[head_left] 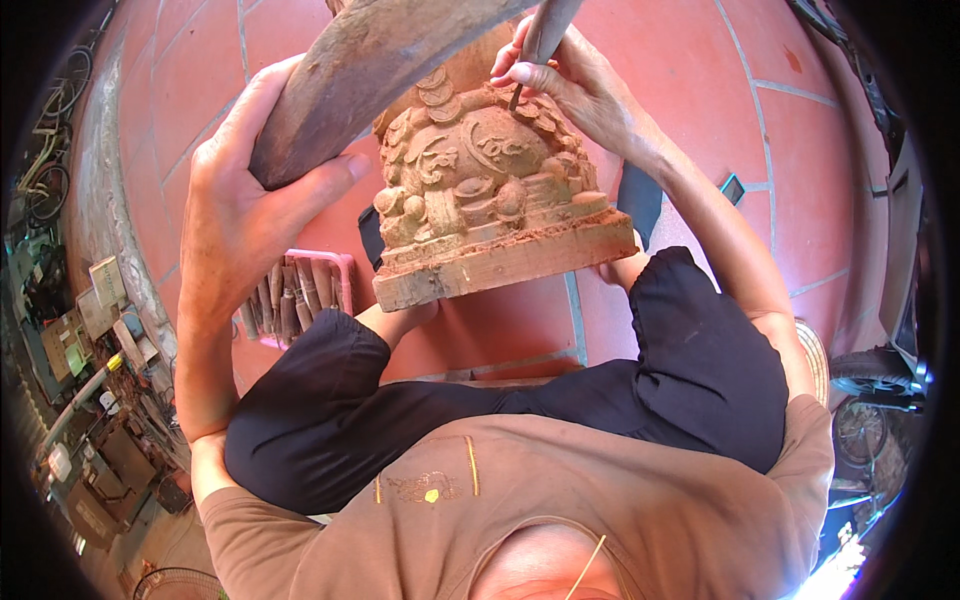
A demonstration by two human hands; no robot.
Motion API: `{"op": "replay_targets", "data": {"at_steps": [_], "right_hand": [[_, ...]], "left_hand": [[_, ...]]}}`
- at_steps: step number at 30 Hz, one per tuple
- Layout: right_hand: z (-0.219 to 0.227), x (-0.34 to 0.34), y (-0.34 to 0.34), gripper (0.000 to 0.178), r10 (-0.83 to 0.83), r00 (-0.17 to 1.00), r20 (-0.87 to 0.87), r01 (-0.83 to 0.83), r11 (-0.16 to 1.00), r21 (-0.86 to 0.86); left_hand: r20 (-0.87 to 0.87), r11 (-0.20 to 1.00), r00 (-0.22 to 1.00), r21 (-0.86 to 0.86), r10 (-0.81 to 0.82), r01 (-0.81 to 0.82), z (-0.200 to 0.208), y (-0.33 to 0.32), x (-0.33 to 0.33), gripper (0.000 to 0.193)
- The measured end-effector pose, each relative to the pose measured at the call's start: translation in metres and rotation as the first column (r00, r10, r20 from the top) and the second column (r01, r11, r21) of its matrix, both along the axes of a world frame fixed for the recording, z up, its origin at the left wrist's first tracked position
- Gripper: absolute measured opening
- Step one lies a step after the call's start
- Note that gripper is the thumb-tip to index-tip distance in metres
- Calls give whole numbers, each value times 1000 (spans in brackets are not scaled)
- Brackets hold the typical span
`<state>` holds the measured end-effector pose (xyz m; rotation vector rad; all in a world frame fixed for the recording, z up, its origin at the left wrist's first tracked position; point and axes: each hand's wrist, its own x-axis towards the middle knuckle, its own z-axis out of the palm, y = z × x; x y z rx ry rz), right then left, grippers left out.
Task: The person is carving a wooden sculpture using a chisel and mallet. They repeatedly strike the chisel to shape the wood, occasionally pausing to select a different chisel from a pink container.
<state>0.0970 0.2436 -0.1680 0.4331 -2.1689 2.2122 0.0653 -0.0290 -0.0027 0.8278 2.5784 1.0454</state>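
The carving (475,185) is sitting at the upper centre of the frame, reddish dust lying along its ledges. From my remote post I'm aiming the chisel (546,32) at its upper right; whether the tip is touching, I can't tell. The fingers of the right hand (585,88) are gripping the chisel, while those of the left hand (238,190), upper left, are wrapping around the club (375,75). I'm judging that light taps straight down the chisel would be suiting these raised discs (437,95), which are looking chippable. Left of centre, a pink basket (349,268) is holding tools (300,290).
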Motion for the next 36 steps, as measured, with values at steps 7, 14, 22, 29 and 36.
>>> {"op": "replay_targets", "data": {"at_steps": [7,14,22,29,36], "right_hand": [[14,-1,-6,22,58,997,54,-56,998,-38],[33,4,-10,24,29,998,63,-38,987,155],[1,-2,-12,45,-62,992,-109,96,936,338],[6,-2,-9,48,-14,992,-129,58,936,348],[1,-2,-3,45,-10,991,-130,53,942,331]], "left_hand": [[-36,999,999,-27,-18,17,0,0,0,59],[-62,999,998,-28,19,-21,1,1,3,59],[-105,994,994,-109,-15,3,-4,1,2,58],[-184,1000,983,-6,11,-13,-6,3,7,55],[-106,980,994,-197,5,-26,1,-1,5,54]]}}
